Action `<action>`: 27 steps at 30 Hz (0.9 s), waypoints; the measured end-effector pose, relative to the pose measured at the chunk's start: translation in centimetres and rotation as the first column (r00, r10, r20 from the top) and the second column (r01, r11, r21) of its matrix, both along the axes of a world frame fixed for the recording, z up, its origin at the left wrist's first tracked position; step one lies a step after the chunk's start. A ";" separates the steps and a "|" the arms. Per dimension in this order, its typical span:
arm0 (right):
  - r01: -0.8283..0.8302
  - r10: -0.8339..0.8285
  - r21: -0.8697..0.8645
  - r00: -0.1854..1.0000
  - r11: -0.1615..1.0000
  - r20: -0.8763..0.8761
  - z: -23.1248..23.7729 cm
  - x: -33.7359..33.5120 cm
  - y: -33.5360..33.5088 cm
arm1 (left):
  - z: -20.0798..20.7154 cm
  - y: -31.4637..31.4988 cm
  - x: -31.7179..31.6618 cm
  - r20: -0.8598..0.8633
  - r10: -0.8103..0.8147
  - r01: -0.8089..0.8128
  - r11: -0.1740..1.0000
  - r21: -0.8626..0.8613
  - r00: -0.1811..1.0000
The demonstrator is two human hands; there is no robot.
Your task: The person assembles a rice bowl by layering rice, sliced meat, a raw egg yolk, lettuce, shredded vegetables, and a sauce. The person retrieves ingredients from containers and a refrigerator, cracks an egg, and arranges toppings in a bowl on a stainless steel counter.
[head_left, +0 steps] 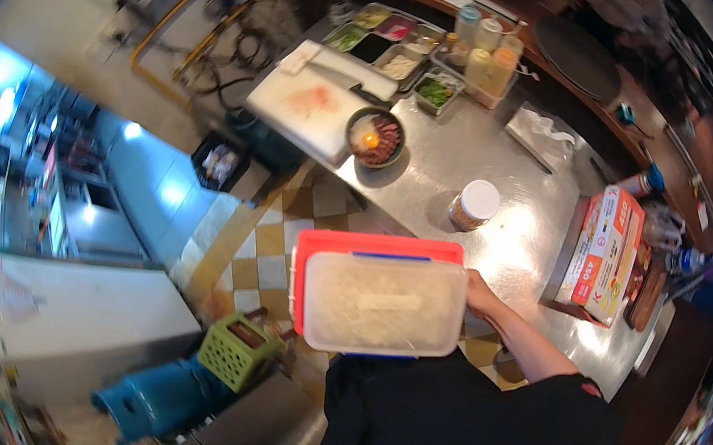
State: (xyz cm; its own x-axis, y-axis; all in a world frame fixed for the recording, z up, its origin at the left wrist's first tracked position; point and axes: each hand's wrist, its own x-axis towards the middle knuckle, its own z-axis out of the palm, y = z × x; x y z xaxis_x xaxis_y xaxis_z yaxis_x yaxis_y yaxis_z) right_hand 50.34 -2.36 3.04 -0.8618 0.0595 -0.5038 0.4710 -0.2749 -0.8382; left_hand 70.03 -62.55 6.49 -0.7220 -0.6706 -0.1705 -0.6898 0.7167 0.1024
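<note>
In front of my body is a plastic food container (383,305) with a frosted lid, blue clips and pale contents showing through. Beneath it, a red container or lid (381,244) juts out at the far and left sides. My right hand (479,296) grips the right side of this stack, its fingers mostly hidden behind it. My left hand is out of sight; the black left sleeve (346,419) runs up under the containers. Beyond them on the steel counter stand a bowl (376,138) with sliced meat and egg yolk, and a white-lidded jar (475,205).
A white cutting board (298,116) with a knife (340,74) lies at the counter's far left. Behind are ingredient trays (387,36) and squeeze bottles (491,60). At right stands a printed carton (606,255). A green crate (237,351) and blue gas cylinder (162,399) are lower left.
</note>
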 end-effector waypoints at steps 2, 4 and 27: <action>0.086 -0.082 0.053 0.994 0.995 -0.075 1.5 2.7 1.0 | -3.9 0.6 -5.7 0.257 -0.154 0.050 0.927 0.371 0.954; 0.086 -0.099 0.077 0.977 0.993 0.186 2.5 7.4 3.1 | -6.3 1.2 -11.7 0.365 -0.363 0.115 0.826 0.551 0.857; 0.907 -0.932 -0.247 -0.292 -0.341 0.216 -5.2 14.1 -10.7 | -3.9 71.5 -47.8 -0.522 -0.852 0.954 -0.190 0.231 -0.043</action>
